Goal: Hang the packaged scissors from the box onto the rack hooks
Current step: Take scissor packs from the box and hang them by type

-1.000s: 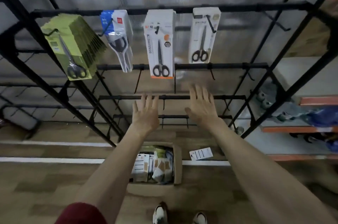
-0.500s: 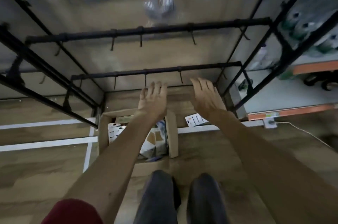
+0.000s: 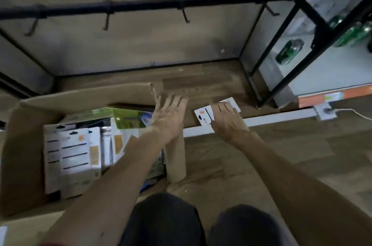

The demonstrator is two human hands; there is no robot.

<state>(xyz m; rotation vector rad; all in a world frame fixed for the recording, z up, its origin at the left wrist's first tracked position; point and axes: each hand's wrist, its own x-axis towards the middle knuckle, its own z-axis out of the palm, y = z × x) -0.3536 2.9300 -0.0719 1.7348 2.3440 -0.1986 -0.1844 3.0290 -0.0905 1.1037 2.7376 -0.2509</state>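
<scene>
Fingers [image 3: 173, 103] of my left hand [image 3: 168, 119] are spread straight, holding nothing, over the right flap of the box [image 3: 80, 97]. Those of my right hand [image 3: 228, 125] curve onto a loose white package [image 3: 203, 116] on the floor [image 3: 221, 161] just right of it (gripped or merely touched, I cannot tell). Many packaged scissors [image 3: 74, 151] lie in the box, and the rack hooks [image 3: 185, 16] in view on the far rail [image 3: 141, 5] hang bare, so I judge most hanging remains.
</scene>
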